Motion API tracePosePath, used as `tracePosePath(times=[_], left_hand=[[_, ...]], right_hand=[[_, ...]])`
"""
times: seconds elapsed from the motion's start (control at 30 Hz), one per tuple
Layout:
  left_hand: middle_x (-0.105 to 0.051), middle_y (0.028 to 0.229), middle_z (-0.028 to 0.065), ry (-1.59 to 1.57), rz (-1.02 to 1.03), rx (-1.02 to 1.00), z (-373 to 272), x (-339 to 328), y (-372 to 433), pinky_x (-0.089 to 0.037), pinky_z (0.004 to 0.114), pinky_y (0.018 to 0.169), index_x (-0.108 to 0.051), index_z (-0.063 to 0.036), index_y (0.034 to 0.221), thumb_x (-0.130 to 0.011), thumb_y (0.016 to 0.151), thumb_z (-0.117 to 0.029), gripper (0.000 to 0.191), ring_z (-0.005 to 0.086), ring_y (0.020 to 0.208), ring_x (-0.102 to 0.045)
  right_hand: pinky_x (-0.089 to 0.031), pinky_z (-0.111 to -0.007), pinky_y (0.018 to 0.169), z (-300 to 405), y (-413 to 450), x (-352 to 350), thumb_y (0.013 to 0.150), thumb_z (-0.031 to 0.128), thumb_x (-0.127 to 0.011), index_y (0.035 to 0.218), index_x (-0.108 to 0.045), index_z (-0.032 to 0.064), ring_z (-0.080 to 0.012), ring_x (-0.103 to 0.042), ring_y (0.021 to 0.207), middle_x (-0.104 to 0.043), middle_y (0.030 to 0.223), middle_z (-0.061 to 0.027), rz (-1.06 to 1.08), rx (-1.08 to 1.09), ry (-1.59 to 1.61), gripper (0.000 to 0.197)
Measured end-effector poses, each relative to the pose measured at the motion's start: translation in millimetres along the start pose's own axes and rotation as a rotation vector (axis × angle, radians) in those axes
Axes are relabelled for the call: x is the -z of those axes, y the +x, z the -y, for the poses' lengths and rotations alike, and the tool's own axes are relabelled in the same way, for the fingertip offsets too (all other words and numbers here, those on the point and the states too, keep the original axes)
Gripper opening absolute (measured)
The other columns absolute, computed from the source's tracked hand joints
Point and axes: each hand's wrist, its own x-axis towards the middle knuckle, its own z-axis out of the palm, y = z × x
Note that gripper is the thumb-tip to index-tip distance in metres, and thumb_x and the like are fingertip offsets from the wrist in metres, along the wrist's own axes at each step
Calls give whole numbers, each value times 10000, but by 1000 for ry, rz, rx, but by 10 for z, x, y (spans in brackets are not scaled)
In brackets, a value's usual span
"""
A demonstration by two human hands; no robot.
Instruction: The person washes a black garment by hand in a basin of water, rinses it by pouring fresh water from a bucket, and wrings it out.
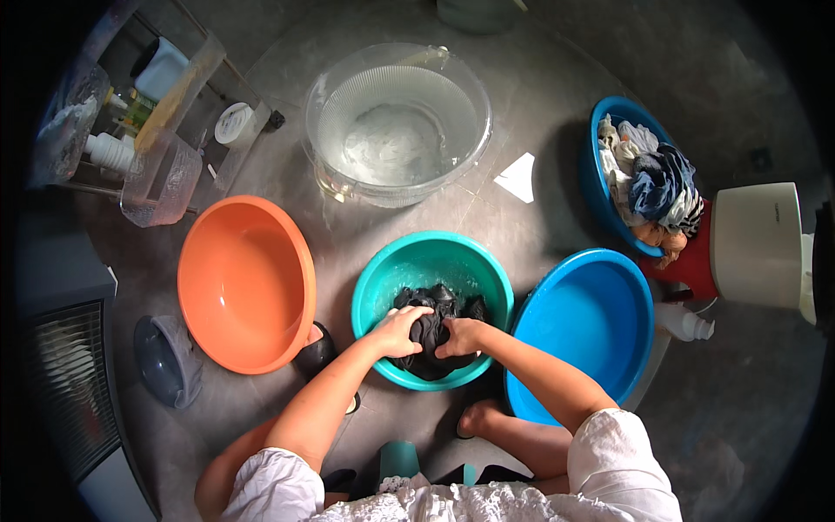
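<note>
A green plastic basin stands on the floor in front of me, with wet black cloth bunched inside and bubbles on its inner wall. My left hand grips the left part of the cloth, thumb and fingers pressed into its folds. From the right, my right hand holds the same cloth, its fingertips partly hidden in the dark fabric. A short gap separates the two hands.
An orange basin is at left, a blue basin at right. Beyond stands a large clear tub. Another blue basin holds piled clothes at upper right. A rack with bottles and clear bins is at upper left; a white bottle lies right.
</note>
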Motion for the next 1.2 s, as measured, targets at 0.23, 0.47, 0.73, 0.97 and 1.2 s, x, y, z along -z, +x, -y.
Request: tracePosePath(times=[0.23,0.47,0.73,0.97,1.2], left_hand=[[-729,1953,63,394,-166,201,-76,-488,89,-463,748,1498,-609,-305,2001,-1076,1050,-260,1060,403,1888,-515],[-795,1470,199,-279,-797,215,-45,42,69,-657,579,1197,-727,-114,1350,-972,933,16,501,510,1429,-796],[-535,2127,258,-483,-786,214,268,91,288,-444,550,1608,-726,-166,1864,-961,1218,-215,690,475,1969,-522],[-487,2175,148,-1418,-590,339,215,456,415,-500,596,1547,-444,-307,2147,-830,1344,-666,960,335,1948,-536],[-995,1437,127,-2045,-61,161,62,166,443,-787,511,1159,-934,-76,1567,-877,1328,-347,366,298,1256,-953]], right_hand=[[-731,-580,1305,7,239,-587,957,621,-1081,1974,-609,152,-457,-903,1539,-864,1697,-287,-484,-70,-151,1215],[-715,-465,1007,-283,-112,415,1012,447,-1163,1217,-814,47,-266,-848,1127,-869,1175,-132,-781,289,852,570],[-702,-722,1266,567,339,545,1114,501,-1035,1824,-772,260,-489,-687,1677,-718,1758,-127,-902,197,-200,795],[-728,-664,1135,1321,186,61,1130,164,-925,1418,-914,88,-569,-904,1291,-939,1341,-289,-1071,590,478,298],[-741,-636,877,1341,-435,-335,1137,323,-1032,1284,-859,116,-545,-919,1004,-938,1113,-228,-1029,572,140,307]])
